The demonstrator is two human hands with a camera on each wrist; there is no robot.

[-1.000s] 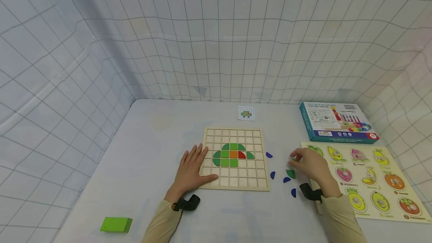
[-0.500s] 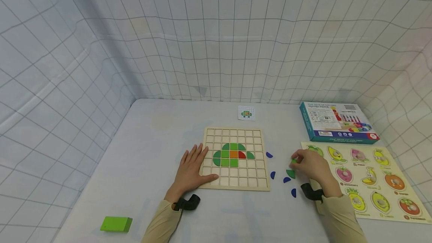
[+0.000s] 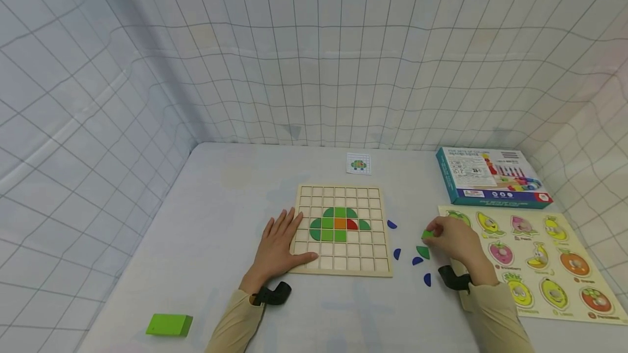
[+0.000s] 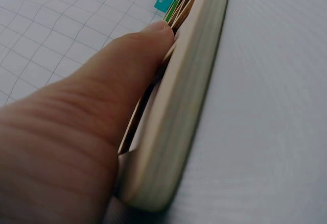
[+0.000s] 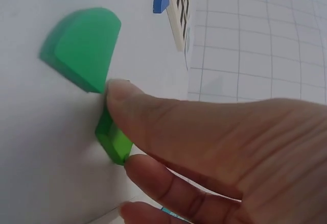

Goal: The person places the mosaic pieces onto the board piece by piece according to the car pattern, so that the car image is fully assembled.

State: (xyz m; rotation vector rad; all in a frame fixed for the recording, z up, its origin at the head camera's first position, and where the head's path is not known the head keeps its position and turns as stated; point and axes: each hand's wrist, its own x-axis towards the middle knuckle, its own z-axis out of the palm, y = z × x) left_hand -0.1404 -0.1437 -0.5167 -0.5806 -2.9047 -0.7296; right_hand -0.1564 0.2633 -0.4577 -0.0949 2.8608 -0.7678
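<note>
In the head view my left hand (image 3: 278, 247) rests on the left edge of a wooden grid board (image 3: 363, 266), fingers spread and thumb on its lower left cells. A shape of green, orange and red tiles fills the board's middle cells. To the right of the board, my right hand (image 3: 456, 241) pinches a light green tile (image 3: 428, 234) between thumb and fingers, low over the table. The right wrist view shows that tile (image 5: 115, 138) partly hidden by the thumb. Beside it lies a dark green quarter-round tile (image 5: 87, 48).
Several blue half-round tiles (image 3: 417, 261) lie between board and right hand. A small pattern card (image 3: 358, 164) is behind the board. At right are a fruit picture board (image 3: 527, 236) and a boxed toy set (image 3: 490, 178). A green block (image 3: 169, 325) sits front left.
My right thumb and fingers have come together on the light green tile, which now shows more plainly at the fingertips. My left hand stays in place on the board.
</note>
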